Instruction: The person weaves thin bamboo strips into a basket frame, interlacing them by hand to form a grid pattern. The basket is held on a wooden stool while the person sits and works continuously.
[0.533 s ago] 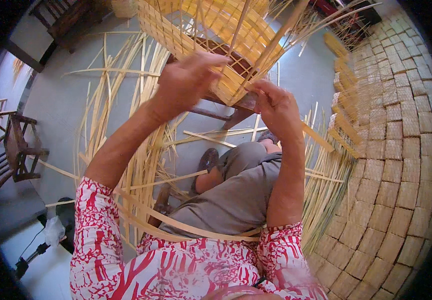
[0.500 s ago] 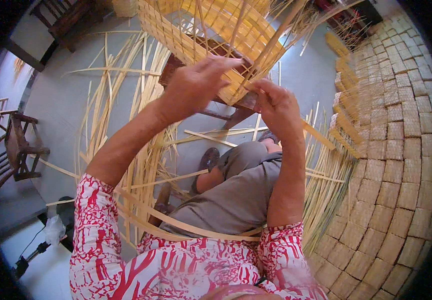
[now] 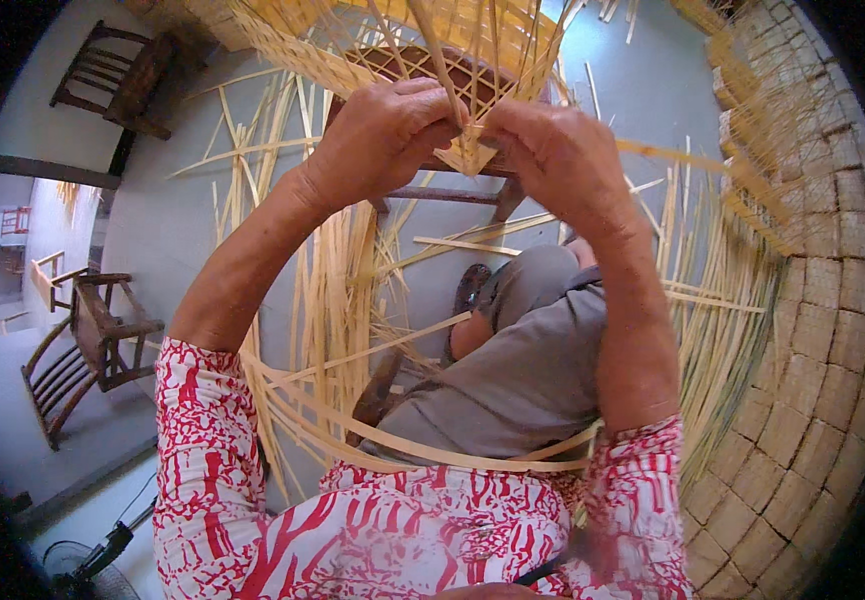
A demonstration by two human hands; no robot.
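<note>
Basket: the yellow basket [image 3: 303, 55] is set at the far middle, over the worktop [image 3: 445, 194], its near corner [image 3: 470, 158] turned toward the wearer; the far part is cut off by the frame edge.
Left hand: the corner is met from the left by the left hand [image 3: 385, 135], fingers curled and thumb drawn in, apparently pinching the foot of the upright [image 3: 435, 45].
Right hand: the corner's right side is pinched by the right hand [image 3: 565, 155]; exactly which strand is gripped cannot be told.
Handling: the weave is judged light and springy, stiff along each strand yet easily bent across it; thin ends could split if kinked.
Hold: best taken low at the corner, where strands cross closely, rather than by the loose tips.
Strips: loose strips [image 3: 338, 290] are strewn on the floor, left and right.
Chair: a dark chair [image 3: 103, 335] is seen at left.
</note>
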